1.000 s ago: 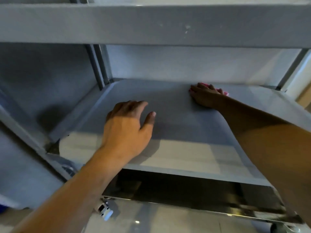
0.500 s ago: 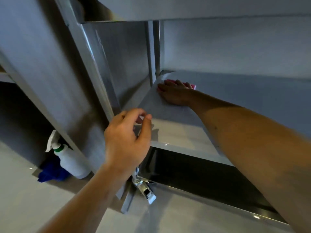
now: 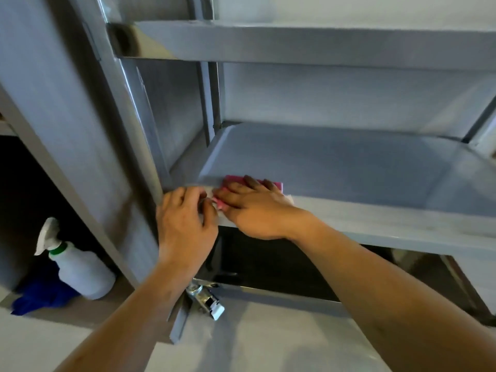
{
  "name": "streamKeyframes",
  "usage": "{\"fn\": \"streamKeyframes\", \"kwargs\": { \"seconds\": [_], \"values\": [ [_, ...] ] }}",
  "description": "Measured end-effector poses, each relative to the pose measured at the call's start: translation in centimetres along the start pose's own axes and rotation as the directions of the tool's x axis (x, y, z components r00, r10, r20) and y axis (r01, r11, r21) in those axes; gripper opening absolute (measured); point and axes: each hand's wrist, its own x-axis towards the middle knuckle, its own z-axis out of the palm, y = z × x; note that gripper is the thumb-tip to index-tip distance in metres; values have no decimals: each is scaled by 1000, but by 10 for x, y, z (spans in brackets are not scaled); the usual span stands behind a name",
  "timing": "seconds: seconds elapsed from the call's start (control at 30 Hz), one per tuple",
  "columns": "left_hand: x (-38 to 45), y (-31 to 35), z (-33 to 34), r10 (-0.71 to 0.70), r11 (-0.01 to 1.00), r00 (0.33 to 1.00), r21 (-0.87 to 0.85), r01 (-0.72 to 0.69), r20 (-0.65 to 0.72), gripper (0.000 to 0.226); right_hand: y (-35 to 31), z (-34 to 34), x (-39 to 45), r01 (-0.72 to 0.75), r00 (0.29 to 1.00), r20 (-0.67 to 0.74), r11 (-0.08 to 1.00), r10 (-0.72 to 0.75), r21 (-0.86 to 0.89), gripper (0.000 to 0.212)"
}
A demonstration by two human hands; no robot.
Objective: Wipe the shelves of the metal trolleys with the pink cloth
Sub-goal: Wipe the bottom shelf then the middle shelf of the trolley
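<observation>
The metal trolley's middle shelf [image 3: 335,162] fills the centre of the head view, with an upper shelf [image 3: 295,47] above it. The pink cloth [image 3: 276,185] lies on the shelf's front left corner, mostly hidden under my right hand [image 3: 252,208], which presses flat on it. My left hand [image 3: 185,218] is right beside it, fingers curled on the shelf's front left corner next to the upright post [image 3: 139,146]. Whether the left fingers also touch the cloth is unclear.
A white spray bottle [image 3: 77,267] with a green collar stands on the floor at the left, beside a blue cloth [image 3: 40,296]. A caster wheel brake [image 3: 206,299] sits below the corner post. The bottom shelf [image 3: 268,264] is dark. A second metal unit stands at the left.
My right hand has dragged the pink cloth from the back of the shelf forward to its front left corner. My left hand has moved onto that corner beside it.
</observation>
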Motion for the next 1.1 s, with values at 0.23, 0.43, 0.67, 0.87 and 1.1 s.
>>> {"fn": "streamKeyframes", "kwargs": {
  "seconds": [0.23,0.43,0.67,0.87,1.1],
  "values": [
    [5,2,2,-13,999,999,-38,14,35,14,-9,14,-34,-10,993,-117,999,5,-48,60],
    [5,-3,2,-2,1000,1000,-1,2,30,11,7,4,-14,18,998,-53,1000,-18,-10,57],
    [-2,-1,8,-26,999,999,37,27,-21,15,77,-24,60,-83,994,-72,996,85,24,58],
    [2,26,6,-74,995,997,69,73,9,30,141,-50,127,-262,963,-70,964,259,-39,61],
    [4,66,28,81,992,996,-102,-77,33,19,146,-53,121,-197,979,-64,980,195,-26,63]
  ]
}}
